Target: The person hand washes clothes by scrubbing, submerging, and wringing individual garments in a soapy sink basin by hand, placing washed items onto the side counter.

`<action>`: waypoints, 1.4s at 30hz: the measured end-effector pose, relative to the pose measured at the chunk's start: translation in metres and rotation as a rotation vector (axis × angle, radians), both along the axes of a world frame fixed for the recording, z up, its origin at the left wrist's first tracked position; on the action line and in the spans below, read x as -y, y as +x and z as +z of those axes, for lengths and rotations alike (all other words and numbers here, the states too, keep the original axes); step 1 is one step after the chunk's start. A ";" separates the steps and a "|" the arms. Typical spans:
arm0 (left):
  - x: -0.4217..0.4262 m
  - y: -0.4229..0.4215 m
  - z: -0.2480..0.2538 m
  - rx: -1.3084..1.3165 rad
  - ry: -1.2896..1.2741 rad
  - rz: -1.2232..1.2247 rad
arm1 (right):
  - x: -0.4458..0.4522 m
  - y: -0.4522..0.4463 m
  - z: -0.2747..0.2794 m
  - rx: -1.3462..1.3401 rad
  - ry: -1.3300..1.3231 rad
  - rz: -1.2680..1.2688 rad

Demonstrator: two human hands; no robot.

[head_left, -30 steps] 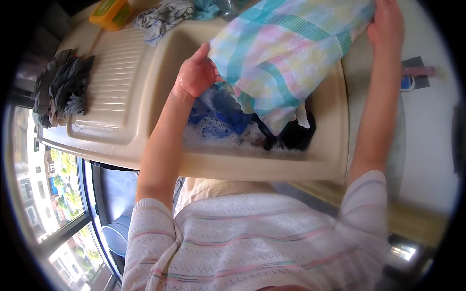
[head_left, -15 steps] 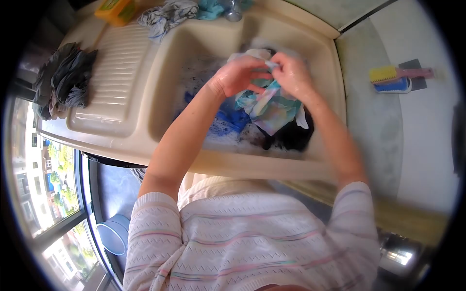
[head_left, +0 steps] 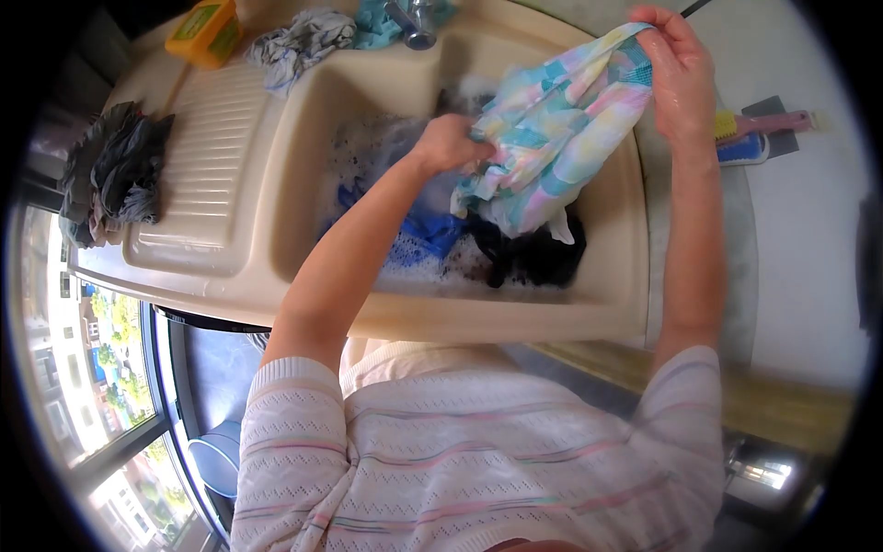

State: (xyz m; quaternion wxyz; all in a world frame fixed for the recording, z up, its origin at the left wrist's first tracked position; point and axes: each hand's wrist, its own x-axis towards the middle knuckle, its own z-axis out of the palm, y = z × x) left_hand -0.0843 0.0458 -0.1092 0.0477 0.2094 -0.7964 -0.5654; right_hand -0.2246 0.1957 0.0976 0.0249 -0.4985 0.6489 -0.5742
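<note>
A wet pastel garment [head_left: 561, 129], patterned in teal, pink and yellow, hangs stretched over the basin between my hands. My right hand [head_left: 679, 74] is closed on its upper edge, raised above the sink's right side. Lower down, my left hand [head_left: 449, 145] grips the garment's left side, with the fingertips partly hidden by the cloth. Beneath lies soapy water in the beige sink [head_left: 299, 184], holding blue cloth [head_left: 428, 235] and black cloth [head_left: 547, 258]. The exact kind of the pastel garment cannot be made out.
Left of the basin is a ribbed drainboard [head_left: 207, 166] with dark clothes [head_left: 129, 170] on its outer edge. Grey-white cloth [head_left: 299, 41], a yellow tub [head_left: 204, 35] and a faucet [head_left: 418, 35] are at the back. Brushes [head_left: 763, 129] lie on the right ledge.
My right hand has risen up and to the right, pulling the pastel garment out of the bunch and spreading it. My left hand, earlier with fingers spread, has moved slightly lower and closed on the cloth.
</note>
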 end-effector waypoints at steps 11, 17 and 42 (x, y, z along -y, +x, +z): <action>0.064 0.047 0.098 -0.343 -0.153 0.534 | -0.039 -0.060 -0.054 -0.115 0.572 -0.146; 0.075 0.042 0.112 -0.625 0.280 0.480 | -0.037 -0.062 -0.056 -0.173 0.599 -0.089; 0.089 0.051 0.171 -0.357 0.356 0.115 | 0.045 -0.086 -0.043 0.080 0.494 -0.058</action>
